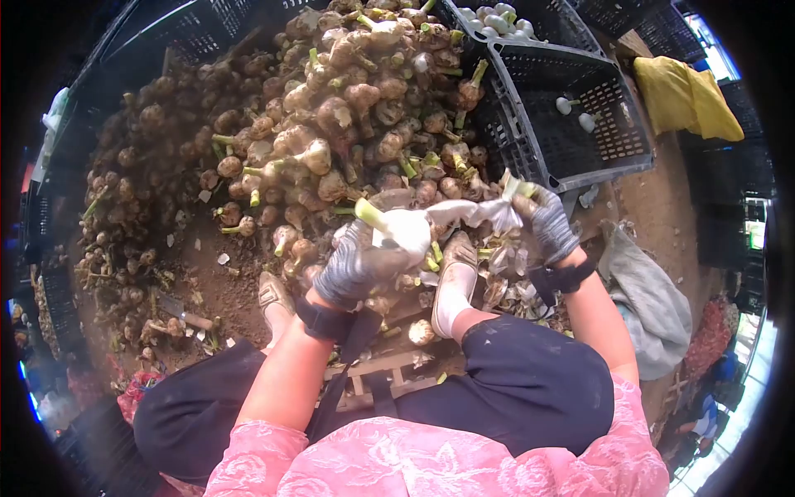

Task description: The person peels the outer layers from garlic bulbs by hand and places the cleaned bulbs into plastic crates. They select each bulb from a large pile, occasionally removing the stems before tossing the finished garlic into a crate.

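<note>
My left hand [362,263], in a grey glove, is closed around a white garlic bulb [406,229] with a short green stem stub pointing up and left. A strip of pale garlic skin [476,214] stretches from the bulb across to the right. At its far end my right hand [546,222], also gloved, pinches the skin. Beneath and beyond both hands lies a large heap of dirty, unpeeled garlic bulbs [323,116]. Peeled-off skins [501,290] are scattered on the ground under my right hand.
To the right stands a black plastic crate [571,178] with a few white bulbs inside. Behind it, another crate [563,29] holds several white bulbs. A yellow sack [687,98] and a grey cloth sack [650,306] lie at right. A wooden-handled knife [195,317] rests on the soil at left.
</note>
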### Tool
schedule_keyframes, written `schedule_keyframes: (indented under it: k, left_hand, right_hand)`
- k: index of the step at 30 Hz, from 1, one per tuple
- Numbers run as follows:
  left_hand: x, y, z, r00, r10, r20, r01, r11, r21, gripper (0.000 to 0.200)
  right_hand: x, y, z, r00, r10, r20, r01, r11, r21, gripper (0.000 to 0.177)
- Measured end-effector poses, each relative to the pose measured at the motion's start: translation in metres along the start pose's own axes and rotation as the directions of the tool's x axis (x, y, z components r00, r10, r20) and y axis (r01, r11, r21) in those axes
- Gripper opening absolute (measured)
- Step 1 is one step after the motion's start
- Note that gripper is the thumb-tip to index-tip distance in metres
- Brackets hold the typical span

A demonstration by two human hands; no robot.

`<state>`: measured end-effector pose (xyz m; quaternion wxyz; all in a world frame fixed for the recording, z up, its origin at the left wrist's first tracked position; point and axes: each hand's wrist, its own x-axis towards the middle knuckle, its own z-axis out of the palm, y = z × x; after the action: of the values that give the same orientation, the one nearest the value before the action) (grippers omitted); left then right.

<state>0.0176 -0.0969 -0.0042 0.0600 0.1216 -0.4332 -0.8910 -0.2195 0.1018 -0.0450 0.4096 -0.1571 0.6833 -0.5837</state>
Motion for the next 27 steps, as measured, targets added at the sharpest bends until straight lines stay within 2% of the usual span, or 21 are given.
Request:
schedule_keyframes:
  k: [1,2,3,4,5,7,9,10,12,13,15,16,17,18,19,20,21,22,23,25,27]
  left_hand:
    - [-0.003,-0.002,0.007,0.99,0.002,-0.138,0.015,0.992,0.125,0.035]
    - [-0.003,-0.005,0.008,0.988,0.018,-0.154,0.018,0.972,0.234,0.041]
    - [-0.002,-0.009,0.008,0.985,0.037,-0.166,0.022,0.939,0.342,0.048]
    - [-0.001,-0.012,0.006,0.986,0.035,-0.162,0.023,0.94,0.34,0.048]
    - [-0.001,-0.014,0.004,0.988,0.038,-0.15,0.026,0.915,0.402,0.055]
    - [0.002,-0.015,0.001,0.99,0.039,-0.132,0.026,0.886,0.462,0.063]
    - [0.004,-0.016,0.001,0.993,0.12,-0.017,-0.111,0.957,0.269,0.07]
    - [0.006,-0.017,0.002,0.993,0.118,-0.013,-0.11,0.957,0.269,0.07]
    - [0.007,-0.021,0.005,0.983,0.167,-0.076,-0.14,0.949,0.281,0.085]
    - [0.007,-0.023,0.006,0.975,0.191,-0.112,-0.152,0.946,0.288,0.093]
    - [0.003,-0.021,0.003,0.969,0.208,-0.133,-0.15,0.925,0.349,0.084]
    - [-0.001,-0.022,-0.003,0.98,0.115,-0.163,-0.074,0.969,0.236,0.077]
    - [-0.002,-0.024,-0.008,0.984,0.018,-0.176,0.003,0.993,0.118,0.069]
    - [-0.002,-0.028,-0.011,0.976,0.132,-0.175,-0.087,0.967,0.24,0.062]
    - [-0.001,-0.027,-0.01,0.976,0.13,-0.172,-0.086,0.967,0.241,0.062]
    - [-0.001,-0.025,-0.008,0.978,0.13,-0.165,-0.11,0.986,0.124,0.063]
    - [-0.001,-0.025,-0.007,0.979,0.129,-0.159,-0.13,0.991,0.005,0.065]
    - [0.005,-0.03,-0.007,0.964,0.228,-0.135,-0.207,0.967,0.151,0.066]
    - [0.003,-0.033,-0.006,0.964,0.227,-0.137,-0.206,0.967,0.152,0.066]
    - [0.002,-0.029,0.0,0.962,-0.018,-0.272,-0.1,0.906,-0.411,0.065]
    - [0.002,-0.034,-0.009,0.959,-0.006,-0.283,-0.134,0.87,-0.474,0.061]
  right_hand:
    - [-0.008,-0.012,0.003,0.999,0.042,-0.015,-0.044,0.976,-0.211,0.03]
    - [-0.01,-0.011,0.001,0.996,0.043,0.083,0.011,0.827,-0.562,0.036]
    - [-0.012,-0.01,-0.002,0.982,0.08,0.173,0.099,0.56,-0.822,0.043]
    - [-0.018,-0.027,0.005,0.925,0.327,0.196,0.117,0.247,-0.962,0.06]
    - [-0.014,-0.03,0.015,0.863,0.506,0.012,0.132,-0.201,-0.971,0.069]
    - [-0.023,-0.048,0.024,0.936,0.115,0.332,0.329,0.052,-0.943,0.072]
    - [-0.021,-0.077,0.058,0.896,-0.03,0.442,0.385,0.549,-0.742,0.058]
    - [-0.018,-0.075,0.069,0.898,-0.032,0.438,0.382,0.549,-0.743,0.058]
    - [-0.012,-0.067,0.085,0.895,0.034,0.445,0.107,0.952,-0.288,0.039]
    - [-0.011,-0.064,0.089,0.894,0.035,0.446,0.106,0.953,-0.286,0.039]
    - [-0.011,-0.058,0.095,0.915,-0.035,0.401,0.146,0.957,-0.251,0.027]
    - [-0.01,-0.056,0.097,0.895,-0.203,0.397,0.345,0.879,-0.329,0.023]
    - [-0.011,-0.056,0.1,0.895,-0.204,0.397,0.346,0.88,-0.327,0.023]
    - [-0.015,-0.056,0.103,0.903,-0.23,0.363,0.36,0.866,-0.347,0.021]
    - [-0.018,-0.057,0.107,0.909,-0.256,0.328,0.373,0.852,-0.367,0.019]
    - [-0.02,-0.058,0.11,0.865,-0.366,0.344,0.491,0.763,-0.421,0.015]
    - [-0.021,-0.056,0.112,0.865,-0.366,0.342,0.49,0.764,-0.42,0.015]
    - [-0.022,-0.053,0.114,0.817,-0.456,0.352,0.575,0.682,-0.452,0.014]
    - [-0.022,-0.05,0.116,0.758,-0.539,0.367,0.651,0.588,-0.48,0.014]
    - [-0.021,-0.048,0.115,0.762,-0.529,0.373,0.645,0.573,-0.505,0.014]
    - [-0.018,-0.047,0.113,0.823,-0.555,0.121,0.552,0.73,-0.403,0.015]
